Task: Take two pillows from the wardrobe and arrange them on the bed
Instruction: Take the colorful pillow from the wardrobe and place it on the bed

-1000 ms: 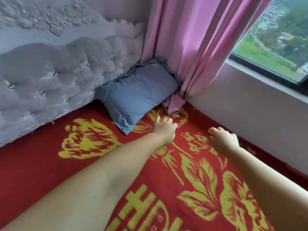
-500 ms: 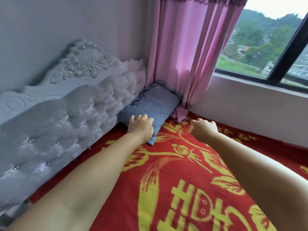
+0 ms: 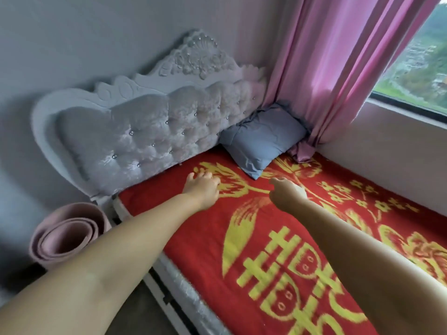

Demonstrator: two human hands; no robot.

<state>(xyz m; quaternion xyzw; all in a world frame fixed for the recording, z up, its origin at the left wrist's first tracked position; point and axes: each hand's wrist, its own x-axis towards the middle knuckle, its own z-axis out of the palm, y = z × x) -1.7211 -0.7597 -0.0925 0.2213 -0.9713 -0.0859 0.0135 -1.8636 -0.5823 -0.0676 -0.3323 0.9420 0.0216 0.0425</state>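
One blue-grey pillow (image 3: 262, 139) leans in the far corner of the bed, between the tufted headboard (image 3: 150, 139) and the pink curtain (image 3: 338, 64). The bed carries a red blanket (image 3: 278, 233) with yellow flowers and characters. My left hand (image 3: 202, 187) hovers over the blanket, left of and nearer than the pillow, fingers loosely curled and holding nothing. My right hand (image 3: 286, 192) hangs just below the pillow's lower corner, fingers also loosely curled and holding nothing. Neither hand touches the pillow. No second pillow and no wardrobe show.
A rolled pink mat (image 3: 65, 235) stands on the floor at the bed's left side, by the headboard. A window (image 3: 416, 76) and a low wall run along the bed's right side. The bed's left edge (image 3: 183, 293) shows a silvery mattress border.
Both hands have drawn back from the pillow toward me and to the left. The view has pulled away, now showing the whole headboard, the bed's left edge and the rolled mat.
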